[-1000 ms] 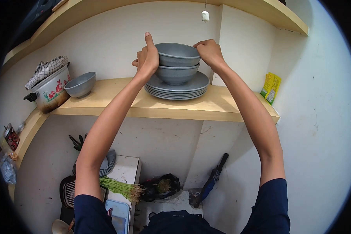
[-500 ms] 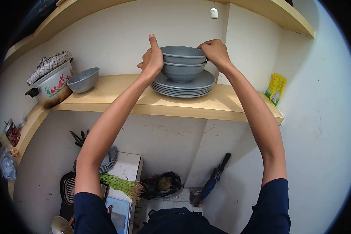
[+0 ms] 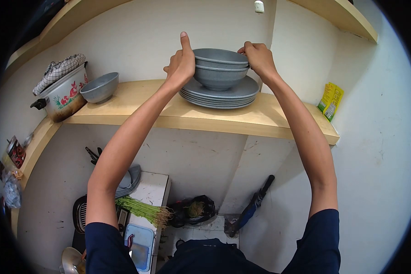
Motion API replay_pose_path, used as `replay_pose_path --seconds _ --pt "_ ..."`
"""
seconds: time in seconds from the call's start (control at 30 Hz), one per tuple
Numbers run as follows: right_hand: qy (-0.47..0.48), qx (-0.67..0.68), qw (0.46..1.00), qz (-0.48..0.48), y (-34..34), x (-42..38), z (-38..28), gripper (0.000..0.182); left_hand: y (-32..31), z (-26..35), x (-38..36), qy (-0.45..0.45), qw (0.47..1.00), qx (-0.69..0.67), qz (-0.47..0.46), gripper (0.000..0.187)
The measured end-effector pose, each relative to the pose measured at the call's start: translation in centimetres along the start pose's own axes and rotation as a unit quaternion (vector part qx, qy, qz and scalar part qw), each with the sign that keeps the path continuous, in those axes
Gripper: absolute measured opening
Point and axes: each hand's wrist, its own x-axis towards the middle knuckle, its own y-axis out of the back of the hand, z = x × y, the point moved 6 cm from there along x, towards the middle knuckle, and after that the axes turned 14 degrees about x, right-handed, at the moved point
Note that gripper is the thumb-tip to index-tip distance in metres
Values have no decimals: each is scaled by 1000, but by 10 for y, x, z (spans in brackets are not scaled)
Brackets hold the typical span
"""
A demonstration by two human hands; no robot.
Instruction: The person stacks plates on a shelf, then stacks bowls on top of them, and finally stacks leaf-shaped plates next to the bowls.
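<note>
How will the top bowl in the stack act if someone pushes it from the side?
The top bowl probably will not slide off easily, since it sits inside the lower bowl. It looks stiff, perhaps ceramic, so a fall could break it. A hard push might tip both bowls, because their base is narrow.

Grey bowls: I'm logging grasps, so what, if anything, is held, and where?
The upper bowl: left hand against its left side, right hand at its right rim. Whether the lower bowl is held can't be told.

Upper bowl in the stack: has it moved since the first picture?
Yes, down: judged against the plates, the upper bowl sits deeper in the lower bowl.
</note>
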Motion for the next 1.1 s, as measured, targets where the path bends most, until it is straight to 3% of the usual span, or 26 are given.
replay_pose_path --seconds 0.17,0.37,0.57,0.87,0.97,1.07,1.1 --pt "21 42 999 25 -2 11 12 62 -3 -5 7 -32 998 -7 -50 94" --pt "27 47 997 47 -1 13 11 73 -1 -3 2 -14 1000 -10 -22 96" --pt "-33 80 996 32 -2 2 7 77 1 -1 1 -14 999 -4 -33 96" --pt "-35 105 993 33 -5 0 14 79 3 0 -2 -24 999 0 -39 98" --pt "17 86 994 59 5 -2 5 79 11 -5 0 -38 997 -50 -39 106" --pt "144 90 971 167 38 -21 -9 72 50 -13 -14 -121 986 -96 67 95" --pt "152 147 960 182 43 -41 -20 66 64 -16 -24 -156 975 -114 109 91"
